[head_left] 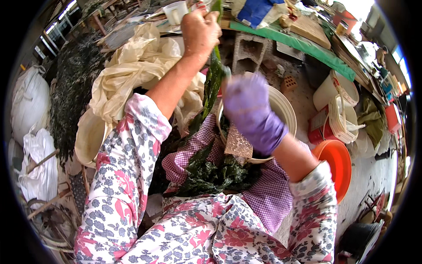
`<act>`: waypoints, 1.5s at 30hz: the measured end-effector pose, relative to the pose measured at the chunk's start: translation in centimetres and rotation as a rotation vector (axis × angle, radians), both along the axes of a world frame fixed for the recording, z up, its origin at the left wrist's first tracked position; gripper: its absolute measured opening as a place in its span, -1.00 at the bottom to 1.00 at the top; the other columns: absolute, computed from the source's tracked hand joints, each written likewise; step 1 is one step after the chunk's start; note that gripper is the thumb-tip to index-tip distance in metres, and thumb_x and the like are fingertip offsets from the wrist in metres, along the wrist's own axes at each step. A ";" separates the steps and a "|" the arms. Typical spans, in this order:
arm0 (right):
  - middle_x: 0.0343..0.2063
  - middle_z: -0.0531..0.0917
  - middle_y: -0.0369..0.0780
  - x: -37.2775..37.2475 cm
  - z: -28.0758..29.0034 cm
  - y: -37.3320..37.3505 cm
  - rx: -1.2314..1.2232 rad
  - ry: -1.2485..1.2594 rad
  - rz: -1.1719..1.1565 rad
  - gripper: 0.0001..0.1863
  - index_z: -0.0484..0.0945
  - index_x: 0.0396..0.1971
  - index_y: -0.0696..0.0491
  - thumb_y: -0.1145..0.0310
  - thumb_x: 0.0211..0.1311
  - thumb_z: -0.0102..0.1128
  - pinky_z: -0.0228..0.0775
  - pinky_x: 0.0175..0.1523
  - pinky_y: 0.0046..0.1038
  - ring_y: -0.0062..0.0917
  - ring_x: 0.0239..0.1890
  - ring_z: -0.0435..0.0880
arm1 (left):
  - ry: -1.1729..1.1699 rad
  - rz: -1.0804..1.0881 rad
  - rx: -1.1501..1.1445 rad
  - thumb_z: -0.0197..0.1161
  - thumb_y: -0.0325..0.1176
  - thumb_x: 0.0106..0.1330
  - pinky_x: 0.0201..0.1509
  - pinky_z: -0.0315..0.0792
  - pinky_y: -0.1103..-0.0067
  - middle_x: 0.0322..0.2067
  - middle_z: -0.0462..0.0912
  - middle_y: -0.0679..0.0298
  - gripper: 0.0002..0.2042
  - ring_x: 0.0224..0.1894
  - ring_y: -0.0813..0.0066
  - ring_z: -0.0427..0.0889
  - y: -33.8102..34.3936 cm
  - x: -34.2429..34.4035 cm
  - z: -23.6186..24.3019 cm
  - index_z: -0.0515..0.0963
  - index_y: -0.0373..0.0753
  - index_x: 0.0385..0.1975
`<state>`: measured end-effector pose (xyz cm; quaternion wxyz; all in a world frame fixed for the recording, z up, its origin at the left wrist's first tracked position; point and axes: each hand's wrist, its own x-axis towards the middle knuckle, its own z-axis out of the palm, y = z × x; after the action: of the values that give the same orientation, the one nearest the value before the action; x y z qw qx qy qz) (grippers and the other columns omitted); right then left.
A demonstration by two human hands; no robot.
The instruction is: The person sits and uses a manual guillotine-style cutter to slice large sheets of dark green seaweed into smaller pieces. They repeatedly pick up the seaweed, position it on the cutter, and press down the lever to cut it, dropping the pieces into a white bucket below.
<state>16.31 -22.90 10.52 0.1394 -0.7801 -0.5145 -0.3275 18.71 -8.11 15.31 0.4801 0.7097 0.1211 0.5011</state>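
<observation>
My bare left hand (201, 35) is raised at the top, its fingers closed around the upper end of a long dark green strip of seaweed (212, 83). The wet strip hangs down toward my lap. My right hand (251, 110), in a purple glove, is blurred and curled like a fist beside the strip; a small greyish thing shows at its fingers, too smeared to name. Below the glove, a speckled brown board (238, 145) leans at a white bucket (288, 108), partly hidden by my hand. More seaweed (220, 174) lies on a purple checked cloth (272, 193) over my lap.
An orange bucket (336, 167) stands to the right, near white and red pails (336, 119). Cream sacking (132, 66) and a dark seaweed heap (72, 92) lie left. Ahead are a concrete block (249, 53) and a cluttered table with a green edge (303, 46).
</observation>
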 end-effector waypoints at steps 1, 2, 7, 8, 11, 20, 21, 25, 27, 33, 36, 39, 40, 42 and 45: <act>-0.83 0.45 -0.22 -1.0 -2.7 -0.2 -0.126 0.108 0.028 -0.89 0.48 -0.79 0.02 0.47 -0.19 0.10 0.24 -0.65 -0.40 -0.39 -0.76 0.48 | 0.031 0.072 0.027 0.17 -0.43 0.15 -0.77 0.26 0.66 -0.80 0.47 0.28 -0.81 -0.82 0.62 0.40 3.4 0.2 -1.0 0.50 -0.38 -0.64; -0.85 0.44 -0.22 -2.2 -5.5 -1.0 -0.249 0.219 0.066 -0.89 0.48 -0.80 0.02 0.47 -0.18 0.10 0.25 -0.66 -0.39 -0.38 -0.78 0.47 | 0.070 0.152 0.060 0.19 -0.41 0.17 -0.75 0.26 0.72 -0.75 0.50 0.30 -0.84 -0.80 0.70 0.37 7.2 -0.5 -1.7 0.52 -0.36 -0.58; -0.87 0.37 -0.22 -7.2 -9.0 -12.8 -0.022 0.798 0.079 -0.84 0.35 -0.76 0.05 0.49 -0.13 0.13 0.18 -0.68 -0.35 -0.35 -0.82 0.39 | 0.055 0.507 -0.127 0.19 -0.44 0.14 -0.70 0.30 0.65 -0.72 0.53 0.22 -0.81 -0.76 0.58 0.44 21.1 -8.5 0.8 0.51 -0.37 -0.68; -0.88 0.35 -0.22 -7.5 -7.6 -15.5 0.024 1.079 0.006 -0.85 0.39 -0.74 0.10 0.55 -0.11 0.14 0.15 -0.69 -0.44 -0.50 -0.84 0.34 | 0.035 0.578 -0.124 0.19 -0.45 0.14 -0.69 0.31 0.63 -0.72 0.53 0.20 -0.79 -0.75 0.55 0.45 23.6 -10.5 1.9 0.50 -0.38 -0.70; -0.72 0.55 -0.27 -7.4 -9.5 -24.6 0.322 1.420 -0.611 -0.95 0.53 -0.55 0.21 0.55 0.01 0.14 0.31 -0.49 -0.62 -0.73 -0.70 0.40 | -0.064 0.775 -0.042 0.21 -0.43 0.09 -0.67 0.35 0.60 -0.72 0.55 0.14 -0.78 -0.75 0.50 0.49 31.6 -16.9 3.2 0.50 -0.42 -0.72; -0.74 0.44 -0.31 -6.6 -10.7 -40.0 0.789 1.424 -0.847 -0.77 0.54 -0.48 0.18 0.31 0.17 0.03 0.11 -0.70 -0.61 -0.69 -0.80 0.28 | 0.023 1.171 0.057 0.17 -0.34 0.17 -0.65 0.38 0.66 -0.72 0.58 0.14 -0.70 -0.72 0.48 0.54 35.5 -30.2 7.5 0.48 -0.46 -0.68; -0.73 0.45 -0.30 -7.3 -10.2 -41.1 0.810 1.380 -0.906 -0.78 0.54 -0.48 0.18 0.32 0.16 0.04 0.12 -0.68 -0.60 -0.67 -0.79 0.30 | 0.171 1.303 0.090 0.19 -0.32 0.16 -0.63 0.39 0.65 -0.73 0.58 0.18 -0.70 -0.70 0.50 0.55 34.8 -30.2 6.6 0.49 -0.44 -0.69; -0.68 0.49 -0.27 -6.6 -10.1 -43.5 0.818 1.265 -0.967 -0.82 0.54 -0.47 0.18 0.36 0.12 0.07 0.20 -0.58 -0.57 -0.61 -0.71 0.38 | 0.031 1.281 -0.014 0.23 -0.28 0.09 -0.56 0.40 0.62 -0.72 0.59 0.22 -0.72 -0.69 0.52 0.54 37.2 -33.4 5.5 0.53 -0.36 -0.73; -0.66 0.52 -0.25 -5.8 -9.0 -42.8 0.764 1.163 -0.948 -0.84 0.53 -0.47 0.18 0.39 0.09 0.09 0.24 -0.53 -0.56 -0.58 -0.68 0.42 | 0.112 1.115 0.005 0.25 -0.30 0.07 -0.58 0.39 0.58 -0.71 0.59 0.18 -0.73 -0.69 0.50 0.52 39.6 -33.9 2.8 0.53 -0.35 -0.75; -0.59 0.58 -0.20 -6.4 -5.8 -32.0 0.068 0.901 -0.452 -0.89 0.53 -0.46 0.17 0.45 0.03 0.14 0.36 -0.38 -0.51 -0.49 -0.57 0.54 | 0.482 0.094 -0.324 0.08 -0.43 0.21 -0.55 0.35 0.66 -0.65 0.52 0.27 -0.89 -0.66 0.60 0.46 17.4 -21.9 -9.2 0.51 -0.31 -0.48; -0.72 0.42 -0.26 -10.2 -4.7 -18.9 -0.505 0.633 -0.240 -0.91 0.45 -0.63 0.03 0.44 -0.03 0.15 0.21 -0.50 -0.38 -0.43 -0.62 0.43 | 0.468 -0.337 -0.188 0.12 -0.43 0.22 -0.45 0.40 0.66 -0.60 0.54 0.30 -0.90 -0.60 0.60 0.49 9.4 -19.8 -13.0 0.51 -0.32 -0.47; -0.83 0.39 -0.22 -11.6 -7.9 -14.6 -0.705 0.656 0.065 -0.83 0.36 -0.81 -0.02 0.48 -0.19 0.13 0.20 -0.66 -0.33 -0.41 -0.76 0.43 | 0.473 -0.541 -0.248 0.15 -0.42 0.21 -0.35 0.41 0.68 -0.54 0.57 0.31 -0.89 -0.51 0.63 0.52 3.5 -17.6 -14.5 0.50 -0.34 -0.42; -0.80 0.42 -0.18 -12.0 -8.1 -13.1 -0.663 0.750 0.155 -0.87 0.36 -0.78 0.03 0.51 -0.22 0.11 0.27 -0.61 -0.36 -0.37 -0.71 0.49 | 0.470 -0.577 -0.254 0.15 -0.42 0.21 -0.33 0.40 0.69 -0.52 0.58 0.30 -0.89 -0.48 0.65 0.52 2.2 -17.4 -14.3 0.50 -0.35 -0.41; -0.75 0.40 -0.18 -12.0 -8.6 -12.0 -0.668 0.552 0.245 -0.87 0.40 -0.53 0.24 0.51 -0.15 0.04 0.21 -0.57 -0.39 -0.38 -0.67 0.45 | 0.447 -0.746 -0.469 0.13 -0.40 0.24 -0.36 0.39 0.72 -0.52 0.57 0.31 -0.86 -0.50 0.66 0.51 -0.3 -16.5 -13.8 0.47 -0.35 -0.43; -0.69 0.38 -0.19 -11.2 -5.7 -11.6 -0.804 0.438 0.076 -0.60 0.37 -0.31 0.34 0.28 0.00 0.10 0.18 -0.58 -0.40 -0.42 -0.67 0.42 | 0.484 -0.755 -0.550 0.15 -0.40 0.23 -0.61 0.31 0.76 -0.60 0.53 0.33 -0.86 -0.68 0.72 0.41 -2.2 -15.4 -13.6 0.46 -0.35 -0.47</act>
<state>5.12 -34.53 4.84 -0.0570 -0.8037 -0.5874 0.0759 3.27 -10.35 1.71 0.7542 0.6471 0.0913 0.0645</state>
